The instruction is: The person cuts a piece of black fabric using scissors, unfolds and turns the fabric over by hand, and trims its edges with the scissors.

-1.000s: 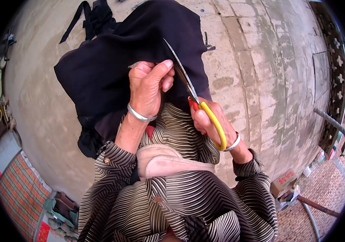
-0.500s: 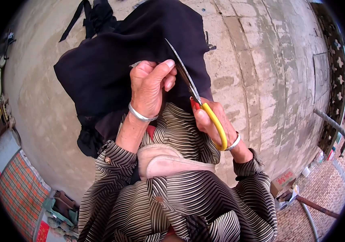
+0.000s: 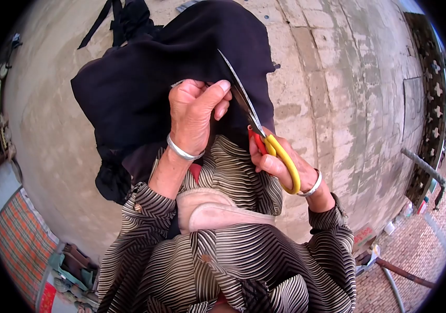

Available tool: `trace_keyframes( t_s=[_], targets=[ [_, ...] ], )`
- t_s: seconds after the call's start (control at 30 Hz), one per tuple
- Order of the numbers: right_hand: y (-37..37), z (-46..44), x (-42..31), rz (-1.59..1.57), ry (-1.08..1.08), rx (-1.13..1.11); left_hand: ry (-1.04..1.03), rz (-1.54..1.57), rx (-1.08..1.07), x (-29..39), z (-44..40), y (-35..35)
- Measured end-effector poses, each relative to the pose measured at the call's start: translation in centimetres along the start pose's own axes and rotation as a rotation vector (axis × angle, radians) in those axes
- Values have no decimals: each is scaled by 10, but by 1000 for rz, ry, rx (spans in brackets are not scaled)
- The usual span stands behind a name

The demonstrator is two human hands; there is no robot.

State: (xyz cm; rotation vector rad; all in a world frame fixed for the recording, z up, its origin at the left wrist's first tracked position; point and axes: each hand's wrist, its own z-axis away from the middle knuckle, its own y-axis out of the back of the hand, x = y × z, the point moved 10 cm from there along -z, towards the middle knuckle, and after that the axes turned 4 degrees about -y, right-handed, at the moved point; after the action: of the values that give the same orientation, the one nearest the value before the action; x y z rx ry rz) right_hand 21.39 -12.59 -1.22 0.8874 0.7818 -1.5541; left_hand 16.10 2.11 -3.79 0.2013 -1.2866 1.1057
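Note:
Dark cloth is spread over my lap, with soft folds. Above it my left hand is closed in a pinch, thumb on top. A small pale tip shows beyond its knuckles; what the fingers hold is too hidden to name. My right hand grips scissors with yellow and red handles. Their blades point away from me over the cloth, close beside my left thumb. How far the blades are parted is hard to see.
Bare concrete ground surrounds the cloth. Black fabric strips lie at the far left. A plaid cloth is at lower left. On the right are a metal pipe, brick paving and a patterned block wall.
My right hand and the scissors have shifted slightly to the right, and more of the red handle shows. My left hand keeps its pinch in nearly the same place.

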Motion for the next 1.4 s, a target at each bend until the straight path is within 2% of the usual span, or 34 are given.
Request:
trace_keyframes(
  t_s=[0.1, 0.17, 0.3, 0.47, 0.7, 0.87, 1.07, 1.4],
  targets=[
    [0, -1, -3, -7, 25, 2, -1, 3, -2, 2, 1, -1],
    [2, -2, -4, 5, -53, -7, -22, 52, 25, 3, 1, 0],
    [6, -4, 0, 31, -76, 27, -7, 67, 36, 2, 2, 1],
    [12, -7, -6, 219, 4, 95, -11, 113, 60, 5, 4, 5],
    [14, -11, -17, 236, 46, 75, -141, 74, 140, 18, 9, 13],
    [16, -13, -22, 306, 30, 47, -149, 348, 136, 18, 9, 14],
    [17, -15, -28, 387, 66, 82, -109, 496, 106, 20, 6, 16],
    [15, -18, -28, 401, 17, 72, -128, 327, 81, 22, 5, 18]
  ],
)
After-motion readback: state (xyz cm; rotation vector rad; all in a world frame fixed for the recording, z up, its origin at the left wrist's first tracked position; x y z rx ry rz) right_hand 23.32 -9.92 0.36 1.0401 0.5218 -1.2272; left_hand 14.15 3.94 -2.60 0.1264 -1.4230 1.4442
